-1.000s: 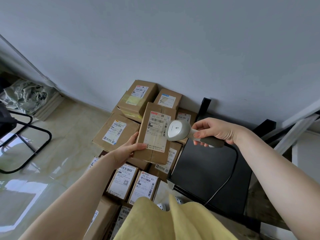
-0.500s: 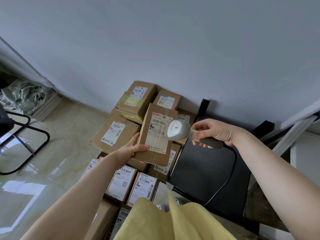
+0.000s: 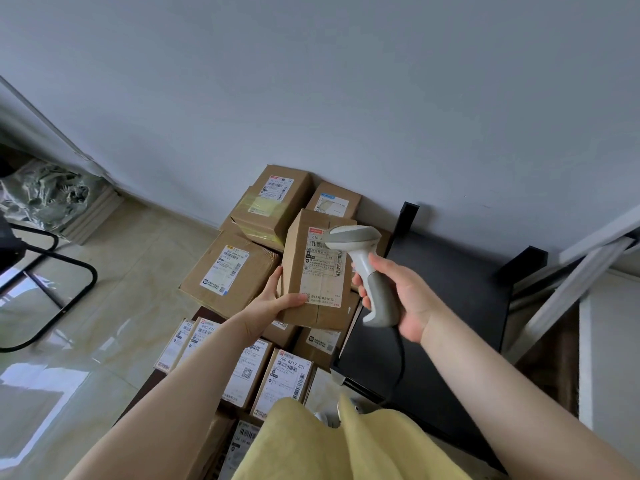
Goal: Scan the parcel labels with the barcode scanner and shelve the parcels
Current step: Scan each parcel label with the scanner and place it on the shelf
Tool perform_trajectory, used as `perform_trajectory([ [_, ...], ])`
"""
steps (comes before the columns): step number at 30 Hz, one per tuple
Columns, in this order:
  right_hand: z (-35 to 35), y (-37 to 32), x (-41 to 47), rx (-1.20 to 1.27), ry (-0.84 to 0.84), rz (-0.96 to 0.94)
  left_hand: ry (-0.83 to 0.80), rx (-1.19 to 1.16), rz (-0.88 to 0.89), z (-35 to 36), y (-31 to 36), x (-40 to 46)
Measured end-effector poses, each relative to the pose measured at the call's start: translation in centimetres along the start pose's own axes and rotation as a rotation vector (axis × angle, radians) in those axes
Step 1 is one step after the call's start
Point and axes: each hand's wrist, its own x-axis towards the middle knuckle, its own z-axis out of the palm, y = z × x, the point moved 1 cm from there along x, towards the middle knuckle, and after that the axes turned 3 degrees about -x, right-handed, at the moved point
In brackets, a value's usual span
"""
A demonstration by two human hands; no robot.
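- The left hand (image 3: 273,301) grips a brown cardboard parcel (image 3: 317,268) by its lower left corner, thumb across the front face and fingers behind, holding it up above the pile.
- The parcel stands roughly upright, and its white shipping label (image 3: 323,268) faces the camera.
- The right hand (image 3: 398,292) is wrapped round the handle of a grey-and-white barcode scanner (image 3: 363,265), fingers curled about the grip.
- The scanner's head sits just in front of the label's upper right corner, covering part of it; I cannot tell if it touches the label.
- A dark cable (image 3: 400,362) hangs from the base of the scanner's handle.
- Below and behind the held parcel lies a pile of labelled boxes (image 3: 228,271) on the floor, stacked against the far wall (image 3: 311,81).
- More small boxes (image 3: 284,379) stand in a row nearer the camera.
- To the right of the pile is a black shelf (image 3: 457,289), its flat top surface bare where it shows.
- A black metal chair frame (image 3: 69,282) stands on the glossy floor at the left.
- Yellow clothing (image 3: 346,441) fills the near bottom edge.
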Motion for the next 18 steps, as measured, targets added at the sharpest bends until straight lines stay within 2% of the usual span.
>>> perform_trajectory([
  [4, 1.9, 1.8, -0.6, 0.197, 0.079, 0.061, 0.028, -0.005, 0.019, 0.9, 0.2, 0.2],
  [18, 3.0, 1.8, -0.9, 0.222, 0.147, 0.041, 0.042, -0.037, 0.007, 2.1, 0.4, 0.3],
])
